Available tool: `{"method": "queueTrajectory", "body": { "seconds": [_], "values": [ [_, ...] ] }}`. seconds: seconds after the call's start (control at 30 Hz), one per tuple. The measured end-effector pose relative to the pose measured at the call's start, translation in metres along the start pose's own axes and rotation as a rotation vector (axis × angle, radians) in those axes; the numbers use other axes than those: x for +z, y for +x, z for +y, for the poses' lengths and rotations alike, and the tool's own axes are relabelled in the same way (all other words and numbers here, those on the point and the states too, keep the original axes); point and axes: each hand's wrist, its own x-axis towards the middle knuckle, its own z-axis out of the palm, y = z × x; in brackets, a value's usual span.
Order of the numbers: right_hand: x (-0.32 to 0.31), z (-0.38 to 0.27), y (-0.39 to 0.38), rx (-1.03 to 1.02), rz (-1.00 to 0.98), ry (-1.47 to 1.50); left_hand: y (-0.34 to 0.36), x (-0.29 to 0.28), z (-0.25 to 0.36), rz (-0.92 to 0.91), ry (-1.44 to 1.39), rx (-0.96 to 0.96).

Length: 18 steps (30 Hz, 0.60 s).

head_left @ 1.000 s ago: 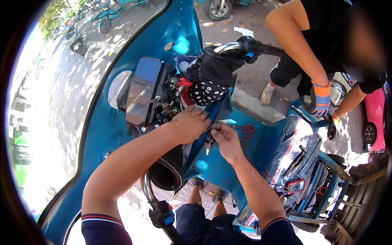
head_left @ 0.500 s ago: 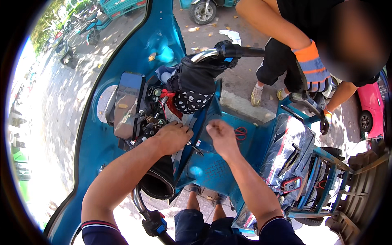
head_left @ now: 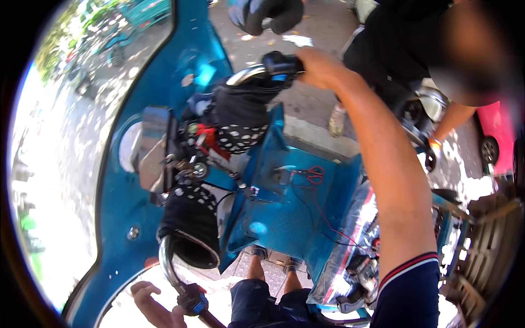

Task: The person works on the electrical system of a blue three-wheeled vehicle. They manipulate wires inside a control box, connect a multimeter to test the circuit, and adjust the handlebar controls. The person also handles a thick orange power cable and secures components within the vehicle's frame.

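Note:
A blue three-wheeler's handlebar spans the view ahead of me. My right hand is closed around the right handlebar grip, arm stretched out. Near the left handlebar grip, my left hand hangs with its fingers apart, holding nothing; whether it touches the bar I cannot tell. Black hand covers with white spots, the left cover and the right cover, sit on the bar. Between them lies the dash with its key switch area. Red-handled scissors rest on the blue footwell floor.
A co-worker's dark gloved hand is beyond the right grip. That person stands at the far right. A plastic-wrapped seat has red and black leads across it. A pink car and a wooden slatted structure are at right.
My right hand has gone from above the footwell to the right grip. My left hand has left the dash and dropped beside the left grip. A gloved hand has come in at the top.

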Motion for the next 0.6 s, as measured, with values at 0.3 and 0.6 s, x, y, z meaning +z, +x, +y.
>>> {"method": "queueTrajectory", "body": {
  "seconds": [0.3,0.6],
  "values": [
    [0.005,-0.039,-0.013,0.209,0.014,0.032,-0.050,0.016,0.044,-0.196,-0.270,-0.847],
    [0.012,-0.018,-0.055,0.072,0.186,0.094,-0.033,-0.007,0.029,-0.290,-0.245,-0.957]
  ]
}}
